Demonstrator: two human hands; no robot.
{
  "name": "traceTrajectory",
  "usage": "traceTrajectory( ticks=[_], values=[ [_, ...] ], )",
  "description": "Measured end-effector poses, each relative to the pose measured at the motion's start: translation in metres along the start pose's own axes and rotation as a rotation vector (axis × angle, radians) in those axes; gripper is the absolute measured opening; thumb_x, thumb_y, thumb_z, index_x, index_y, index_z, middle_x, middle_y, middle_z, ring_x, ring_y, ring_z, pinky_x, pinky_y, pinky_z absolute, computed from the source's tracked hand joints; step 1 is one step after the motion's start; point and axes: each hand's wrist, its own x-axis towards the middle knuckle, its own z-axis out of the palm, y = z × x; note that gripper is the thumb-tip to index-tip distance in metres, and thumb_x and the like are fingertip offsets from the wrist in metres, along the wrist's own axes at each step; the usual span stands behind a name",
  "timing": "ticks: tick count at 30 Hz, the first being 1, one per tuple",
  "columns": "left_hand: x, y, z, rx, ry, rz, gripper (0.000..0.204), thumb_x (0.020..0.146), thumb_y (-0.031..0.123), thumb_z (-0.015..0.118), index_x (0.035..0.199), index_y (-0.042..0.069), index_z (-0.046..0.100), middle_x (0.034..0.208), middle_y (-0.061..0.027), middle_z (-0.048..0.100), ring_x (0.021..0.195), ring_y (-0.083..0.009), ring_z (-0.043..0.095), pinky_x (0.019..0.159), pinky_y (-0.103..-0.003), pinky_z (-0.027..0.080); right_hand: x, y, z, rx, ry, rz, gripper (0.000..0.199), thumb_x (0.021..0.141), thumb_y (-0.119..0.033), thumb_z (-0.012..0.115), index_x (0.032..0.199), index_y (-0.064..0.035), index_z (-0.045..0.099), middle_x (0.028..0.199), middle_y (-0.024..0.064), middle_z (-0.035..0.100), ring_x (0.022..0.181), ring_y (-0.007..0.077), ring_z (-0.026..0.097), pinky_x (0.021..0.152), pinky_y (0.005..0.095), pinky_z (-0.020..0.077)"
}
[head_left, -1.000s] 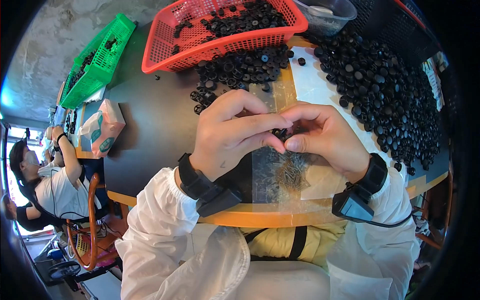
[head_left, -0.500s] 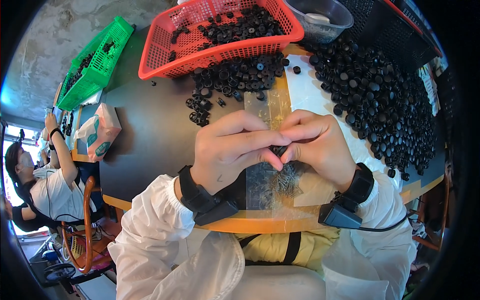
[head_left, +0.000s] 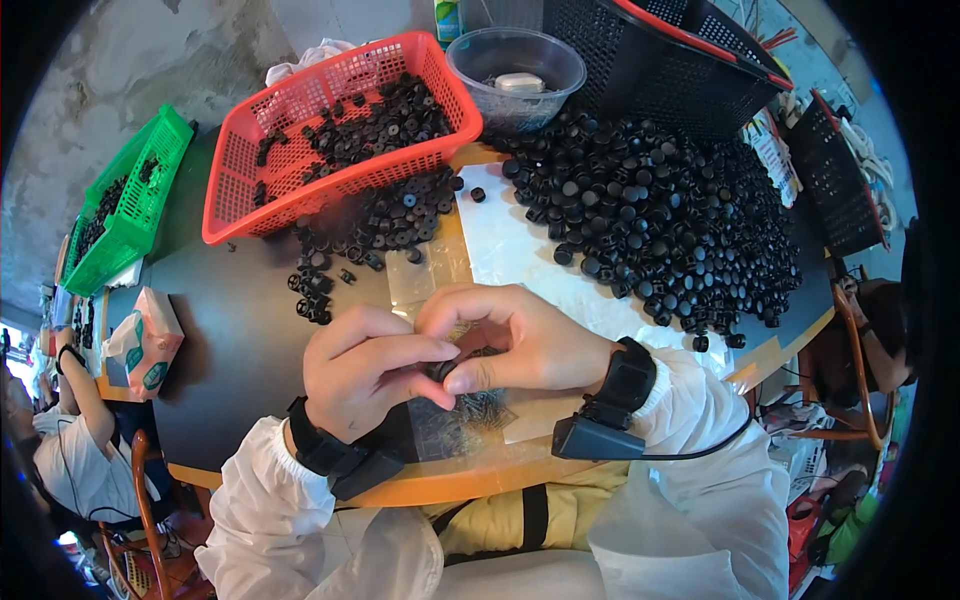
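My left hand (head_left: 362,372) and my right hand (head_left: 530,342) meet over the near edge of the table. Their fingertips pinch a small round black plastic part (head_left: 438,371) between them. Fingers cover most of that part, so its exact kind is hidden. Just under the hands lies a heap of thin metal pins (head_left: 478,410) on a clear plastic sheet. Beyond my left hand are loose black plastic pieces (head_left: 365,225), some like small wheels or discs. A big pile of black round caps (head_left: 640,210) spreads beyond my right hand on white paper.
A red basket (head_left: 330,203) holding black pieces stands at the back, beside a clear plastic tub (head_left: 515,100). Black baskets (head_left: 660,80) are at back right. A green basket (head_left: 125,210) and a tissue pack (head_left: 150,340) sit left. Another person (head_left: 75,460) sits at far left.
My view has turned to the right, so the table's things appear farther left and lower. Both hands stay together on the black part; my right fingers have shifted around it.
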Motion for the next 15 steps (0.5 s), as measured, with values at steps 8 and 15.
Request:
traceTrajectory(
  ticks=[8, 15],
  values=[
    [0.0001, -0.0044, 0.0058, -0.116, 0.038, 0.016, 0.039, 0.059, 0.013, 0.084, 0.095, 0.007, 0.071, 0.083, -0.0035, 0.06, 0.069, -0.0166, 0.061, 0.059, -0.027, 0.049, 0.0022, -0.0001, 0.0054, -0.052, 0.045, -0.103, 0.019, 0.081, 0.006, 0.068, 0.096, -0.0013, 0.059, 0.104, 0.0041, 0.055, 0.094, 0.0133, 0.059, 0.084, 0.0287, 0.0518],
    [0.0011, 0.0042, 0.0048, -0.007, -0.016, 0.011, 0.038, 0.062, 0.004, 0.082, 0.098, 0.004, 0.069, 0.084, -0.0053, 0.062, 0.073, -0.0189, 0.065, 0.062, -0.028, 0.052, 0.0033, 0.0046, 0.0053, -0.096, 0.102, -0.205, 0.019, 0.079, 0.014, 0.061, 0.092, 0.0001, 0.058, 0.099, 0.006, 0.053, 0.088, 0.015, 0.06, 0.08, 0.0292, 0.0524]
  ],
)
